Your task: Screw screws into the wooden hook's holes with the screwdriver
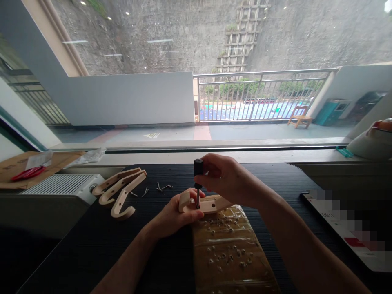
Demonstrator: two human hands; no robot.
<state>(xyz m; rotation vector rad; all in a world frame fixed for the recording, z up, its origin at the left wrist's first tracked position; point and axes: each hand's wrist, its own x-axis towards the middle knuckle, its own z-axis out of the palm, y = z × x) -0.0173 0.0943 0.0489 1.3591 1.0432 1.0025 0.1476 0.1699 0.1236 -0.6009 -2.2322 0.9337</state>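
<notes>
My left hand is closed around a curved wooden hook and steadies it on the end of a plastic-wrapped wooden board. My right hand grips a short black-handled screwdriver held upright, its tip down on the hook. Several small screws lie scattered on the wrapped board. Three more wooden hooks lie side by side to the left on the black table.
Loose screws lie on the table beyond the hooks. A white radiator and cardboard with a red tool are at the left. A white sheet lies at the right. A window ledge runs along the back.
</notes>
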